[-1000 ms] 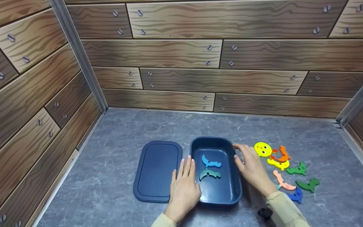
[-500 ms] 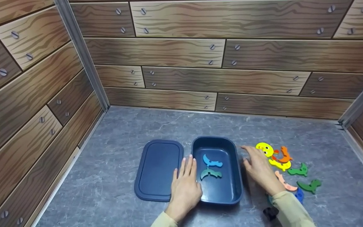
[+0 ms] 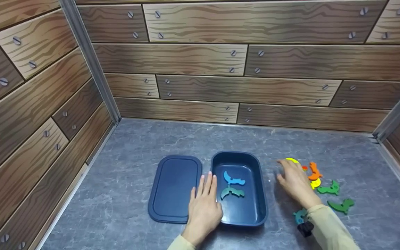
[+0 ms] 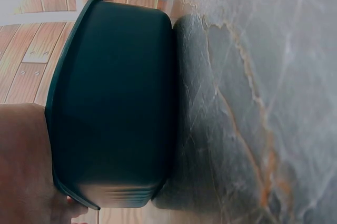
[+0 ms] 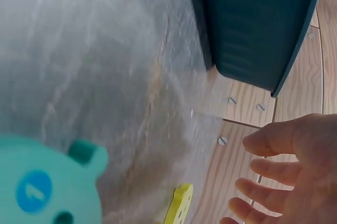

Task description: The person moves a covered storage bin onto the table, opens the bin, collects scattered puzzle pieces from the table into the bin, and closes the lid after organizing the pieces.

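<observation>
My left hand (image 3: 205, 210) lies with straight fingers along the left rim of a dark blue box (image 3: 245, 210). Inside the box are a light blue animal-shaped piece (image 3: 234, 179) and a teal-green one (image 3: 234, 192). To the right, my right hand (image 3: 298, 182) hovers over loose pieces with relaxed fingers. The right wrist view shows nothing in its grasp. Partly under it in the head view are a yellow round piece (image 3: 292, 160) and a yellow curved piece (image 3: 316, 183). Beside it lies an orange piece (image 3: 314, 171). Pink and blue pieces are hidden by the arm.
A dark blue lid (image 3: 174, 189) lies flat left of the box. Two green pieces (image 3: 329, 188) rest to the right, and a teal piece (image 3: 300, 216) lies near the right wrist. Wood-patterned walls (image 3: 200, 62) stand at the back and sides.
My right hand has left the box's right side and moved right, over the loose pieces, covering some of them. My left hand keeps its place on the box.
</observation>
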{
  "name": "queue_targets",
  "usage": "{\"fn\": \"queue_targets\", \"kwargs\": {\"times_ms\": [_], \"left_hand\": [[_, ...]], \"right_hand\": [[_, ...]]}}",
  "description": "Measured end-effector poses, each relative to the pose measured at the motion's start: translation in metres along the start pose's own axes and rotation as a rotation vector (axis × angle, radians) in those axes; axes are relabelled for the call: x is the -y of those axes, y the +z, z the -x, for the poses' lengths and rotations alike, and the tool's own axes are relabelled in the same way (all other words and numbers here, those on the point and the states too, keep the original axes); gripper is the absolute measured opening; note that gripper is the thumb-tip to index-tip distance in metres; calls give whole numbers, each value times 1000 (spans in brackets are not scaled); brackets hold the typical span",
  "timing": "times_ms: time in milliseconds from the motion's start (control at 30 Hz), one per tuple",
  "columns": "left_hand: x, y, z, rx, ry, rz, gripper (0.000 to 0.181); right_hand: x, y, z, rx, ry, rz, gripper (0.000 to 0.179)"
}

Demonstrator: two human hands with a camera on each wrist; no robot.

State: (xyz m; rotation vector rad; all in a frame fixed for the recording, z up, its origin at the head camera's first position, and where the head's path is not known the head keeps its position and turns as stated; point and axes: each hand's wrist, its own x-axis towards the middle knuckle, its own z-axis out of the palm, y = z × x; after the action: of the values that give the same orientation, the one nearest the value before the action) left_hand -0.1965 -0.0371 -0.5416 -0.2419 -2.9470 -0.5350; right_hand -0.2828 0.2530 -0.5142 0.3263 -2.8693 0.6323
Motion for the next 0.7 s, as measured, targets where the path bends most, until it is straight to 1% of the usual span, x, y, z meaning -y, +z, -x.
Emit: {"fn": "queue_targets", "kwargs": {"times_ms": [133,333,500,700], "left_hand": [[0,-1,-1,4,1,3,71],[1,-2,-2,2,-3,-5,71],[0,-1,-2,-10,8,-6,71],[0,0,-1,-4,3,-11,70]], "right_hand": [[-5,-5,-6,33,27,7,46],[-15,-6,-14,36,28,36,45],[-26,-6,-17,71,56,42,47],[-36,-2,-20,126,92,52,49]]}}
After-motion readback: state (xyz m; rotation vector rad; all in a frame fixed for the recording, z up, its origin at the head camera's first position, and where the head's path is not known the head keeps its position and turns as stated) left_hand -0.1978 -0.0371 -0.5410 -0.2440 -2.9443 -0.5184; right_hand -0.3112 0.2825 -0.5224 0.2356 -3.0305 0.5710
